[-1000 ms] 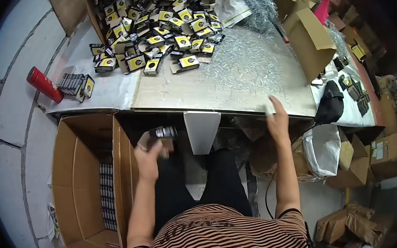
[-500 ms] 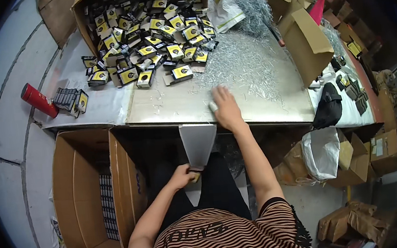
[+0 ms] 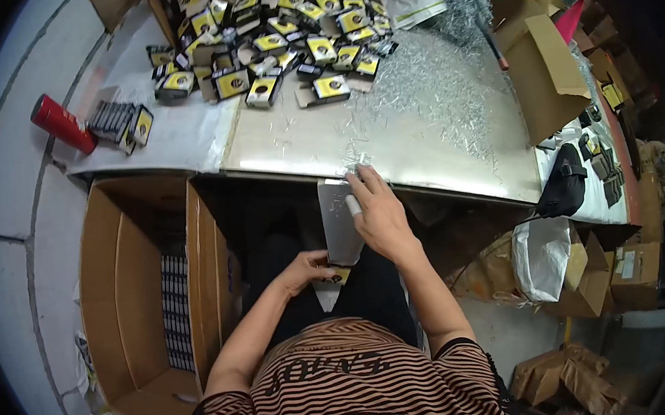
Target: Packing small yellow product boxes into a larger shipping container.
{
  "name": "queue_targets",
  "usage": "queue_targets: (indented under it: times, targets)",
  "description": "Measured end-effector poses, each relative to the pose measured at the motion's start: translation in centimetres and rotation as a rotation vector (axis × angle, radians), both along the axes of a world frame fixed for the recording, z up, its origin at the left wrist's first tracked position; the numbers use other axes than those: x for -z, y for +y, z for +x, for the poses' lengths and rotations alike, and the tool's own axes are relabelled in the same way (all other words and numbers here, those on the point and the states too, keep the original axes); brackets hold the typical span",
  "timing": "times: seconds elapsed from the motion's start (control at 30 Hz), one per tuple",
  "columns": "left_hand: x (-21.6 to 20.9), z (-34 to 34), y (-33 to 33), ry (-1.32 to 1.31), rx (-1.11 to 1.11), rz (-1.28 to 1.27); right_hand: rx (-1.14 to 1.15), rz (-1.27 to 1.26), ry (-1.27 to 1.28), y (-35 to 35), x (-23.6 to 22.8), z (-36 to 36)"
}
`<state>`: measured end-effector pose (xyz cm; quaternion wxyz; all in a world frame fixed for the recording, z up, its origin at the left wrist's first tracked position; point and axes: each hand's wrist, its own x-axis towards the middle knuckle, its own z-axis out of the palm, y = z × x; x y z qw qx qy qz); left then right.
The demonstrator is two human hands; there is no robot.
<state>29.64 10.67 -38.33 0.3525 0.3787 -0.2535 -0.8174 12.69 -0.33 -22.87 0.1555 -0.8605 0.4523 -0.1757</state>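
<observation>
A grey metal chute (image 3: 341, 227) slopes from the table's front edge down over my lap. Below its lower end, my left hand (image 3: 307, 271) is closed around a small yellow-and-black cardboard box (image 3: 341, 275), partly hidden by the fingers and the chute. My right hand (image 3: 381, 211) lies at the chute's upper end with fingers stretched out and a white wrap on one finger. Its fingertips touch a few small shiny metal pins (image 3: 357, 162) at the table edge. Many more loose pins (image 3: 434, 94) are spread over the metal tabletop (image 3: 287, 149).
A heap of small yellow-and-black boxes (image 3: 272, 41) covers the back of the table. At left stand a red cylinder (image 3: 62, 125) and a row of boxes (image 3: 118, 122). A large carton (image 3: 110, 309) with stacked boxes stands on my left. A white bag (image 3: 542, 259) is at right.
My right hand has drawn back from the tabletop toward me to the chute's upper end, and pins now lie there. My left hand still holds the box under the chute. The view has shifted.
</observation>
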Motion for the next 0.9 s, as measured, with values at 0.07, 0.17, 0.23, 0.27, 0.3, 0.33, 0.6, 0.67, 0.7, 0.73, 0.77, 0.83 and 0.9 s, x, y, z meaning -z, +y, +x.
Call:
queue_targets:
  times: [0.07, 0.17, 0.23, 0.27, 0.3, 0.33, 0.6, 0.67, 0.7, 0.73, 0.77, 0.83, 0.9]
  targets:
    - [0.4, 0.3, 0.2, 0.093, 0.023, -0.039, 0.005, 0.009, -0.081, 2.3, -1.3, -1.1]
    - [1.4, 0.4, -0.2, 0.124, 0.033, -0.063, 0.014, 0.093, -0.214, 4.5, -1.3, -3.5]
    - [1.8, 0.0, -0.2, 0.133, 0.039, -0.045, 0.049, 0.165, -0.287, 5.6, -0.9, -4.6]
    - [1.9, -0.3, -0.2, 0.118, 0.013, -0.045, 0.045, 0.17, -0.289, 6.0, -0.4, -4.9]
    - [2.0, -0.5, -0.3, 0.102, -0.013, -0.045, 0.053, 0.187, -0.317, 6.4, 0.5, -5.1]
    - [1.5, -1.0, -0.2, 0.075, -0.042, -0.048, 0.066, 0.204, -0.344, 6.7, 1.3, -5.3]
    - [3.3, -2.4, 1.2, -0.238, 0.012, -0.04, -0.062, 0.595, 0.085, 9.5, 7.8, -1.4]
    - [3.8, -1.9, 2.5, -0.264, 0.129, -0.01, -0.007, 0.446, -0.167, 9.4, 6.9, -2.1]
    - [3.8, -1.7, 3.4, -0.182, 0.029, -0.02, 0.027, 0.353, -0.229, 9.0, 6.4, -2.7]
    - [3.7, -1.5, 4.0, -0.101, -0.061, -0.032, 0.069, 0.289, -0.243, 8.5, 5.6, -3.6]
    - [3.1, -1.0, 4.4, 0.023, -0.16, -0.009, 0.114, 0.284, -0.271, 8.3, 5.4, -4.4]
    - [2.6, -0.1, 4.3, -0.074, -0.216, 0.061, 0.14, 0.337, -0.23, 8.1, 4.2, -5.3]
    - [1.9, 0.1, 4.7, -0.163, -0.25, -0.018, 0.096, 0.366, -0.148, 9.0, 4.1, -5.3]
